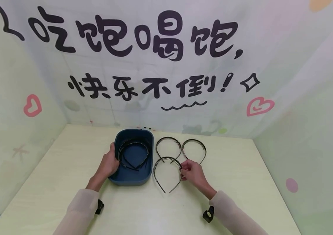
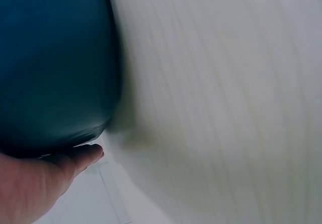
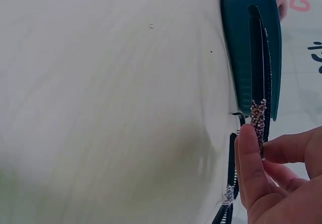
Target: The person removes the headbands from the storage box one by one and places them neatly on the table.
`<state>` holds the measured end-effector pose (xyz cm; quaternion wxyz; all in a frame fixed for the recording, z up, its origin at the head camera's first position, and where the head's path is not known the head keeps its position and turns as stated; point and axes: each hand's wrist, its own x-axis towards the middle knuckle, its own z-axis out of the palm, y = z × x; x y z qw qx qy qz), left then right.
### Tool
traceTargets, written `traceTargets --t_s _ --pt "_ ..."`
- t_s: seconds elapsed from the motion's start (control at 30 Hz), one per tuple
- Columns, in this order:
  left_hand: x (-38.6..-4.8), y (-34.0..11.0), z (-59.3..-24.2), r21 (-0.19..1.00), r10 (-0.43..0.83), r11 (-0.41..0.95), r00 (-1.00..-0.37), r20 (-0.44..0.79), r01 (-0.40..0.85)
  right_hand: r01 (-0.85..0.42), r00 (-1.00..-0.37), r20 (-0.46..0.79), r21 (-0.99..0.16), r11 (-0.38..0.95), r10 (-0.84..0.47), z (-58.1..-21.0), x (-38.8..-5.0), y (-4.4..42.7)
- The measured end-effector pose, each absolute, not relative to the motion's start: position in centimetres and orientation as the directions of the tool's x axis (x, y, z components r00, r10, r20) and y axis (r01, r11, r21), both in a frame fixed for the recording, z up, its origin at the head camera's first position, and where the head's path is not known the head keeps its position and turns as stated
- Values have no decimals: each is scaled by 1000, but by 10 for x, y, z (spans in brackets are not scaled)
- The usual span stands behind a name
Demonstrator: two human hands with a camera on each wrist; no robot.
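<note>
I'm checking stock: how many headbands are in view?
5 visible: one headband pinched by the right hand, a back-left headband and a back-right headband on the table, and two overlapping headbands in the blue bin, where more may be hidden.

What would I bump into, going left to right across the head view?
Pink heart, left hand, blue box, held headband, right hand, another pink heart, purple dot.

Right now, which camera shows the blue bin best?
The head view shows nearly the whole bin, inside included. Left wrist shows only part of its outside; right wrist, one side partly behind a headband.
</note>
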<state>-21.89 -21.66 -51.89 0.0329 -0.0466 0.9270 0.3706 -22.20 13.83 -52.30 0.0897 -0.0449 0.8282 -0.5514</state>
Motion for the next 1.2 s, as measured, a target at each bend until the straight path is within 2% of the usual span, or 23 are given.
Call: traceTargets --t_s 0.6,0.87,1.07,1.13,1.2 --pt "-220 -216 -519 683 -61 722 -993 -97 -110 -14 -955 -129 -881 473 -268 -530 -215 142" --pt "-218 -218 -516 681 -69 722 -992 -108 -124 -135 -938 -114 -749 648 -326 -518 -219 140" --pt "-218 -217 -518 678 -70 723 -991 -116 -131 -211 -931 -127 -580 787 -343 -501 -224 132" --pt "-219 -218 -518 678 -67 724 -991 -115 -127 -241 -929 -99 -570 785 -357 -492 -227 125" --pt "-220 -218 -518 678 -65 725 -991 -113 -125 -262 -922 -70 -609 749 -380 -482 -231 115"
